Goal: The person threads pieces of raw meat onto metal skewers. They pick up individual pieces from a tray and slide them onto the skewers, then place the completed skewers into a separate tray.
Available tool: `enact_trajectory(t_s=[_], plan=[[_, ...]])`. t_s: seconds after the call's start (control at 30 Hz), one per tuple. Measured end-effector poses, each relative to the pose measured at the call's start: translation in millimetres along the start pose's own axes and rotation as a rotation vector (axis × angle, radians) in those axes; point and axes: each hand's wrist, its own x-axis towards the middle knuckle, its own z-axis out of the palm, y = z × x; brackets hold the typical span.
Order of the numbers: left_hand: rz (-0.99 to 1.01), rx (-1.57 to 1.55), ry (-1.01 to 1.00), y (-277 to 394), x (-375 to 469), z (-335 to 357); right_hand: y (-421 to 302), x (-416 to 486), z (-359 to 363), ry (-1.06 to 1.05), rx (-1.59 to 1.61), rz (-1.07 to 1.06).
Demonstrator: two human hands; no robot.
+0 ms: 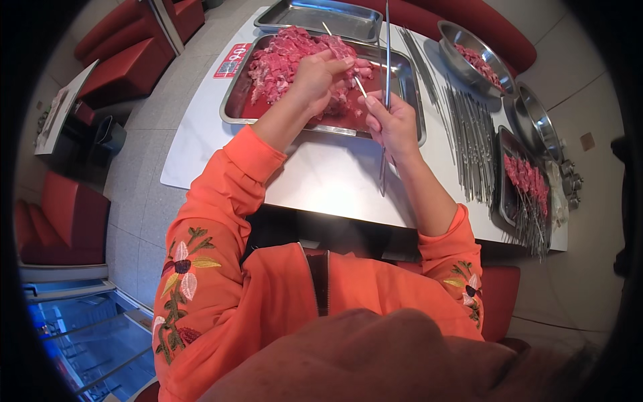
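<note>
My left hand (317, 83) pinches a piece of raw red meat (342, 49) over the large steel tray (234, 104). A thin skewer (359, 86) runs through or behind that meat, and its pale tip shows beyond it. My right hand (394, 120) grips the skewer's near end. Long metal skewers (388, 47) also pass through the right fist, sticking out above and below it. Left of the meat in my fingers, a heap of cut raw meat (279, 63) lies in the tray, with red liquid on the tray floor.
Many loose metal skewers (469, 140) lie on the white table (321, 176) at right. Beyond them, a small tray (505, 201) holds meat-loaded skewers (527, 186). A steel bowl (452, 40) with meat, another bowl (537, 118) and a shallow tray (326, 17) stand farther back.
</note>
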Motion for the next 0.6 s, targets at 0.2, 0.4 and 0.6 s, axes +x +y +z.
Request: enact_trajectory(t_s=[0.2, 0.4, 0.6], plan=[[-0.032, 0.021, -0.038, 2, -2, 3, -2, 1, -2, 0.007, 0.029, 0.028], [-0.026, -0.042, -0.076, 10, 7, -15, -5, -2, 8, 0.004, -0.076, -0.047], [0.011, 0.122, -0.059, 10, 7, -17, -5, 1, 3, -0.304, -0.181, 0.059]])
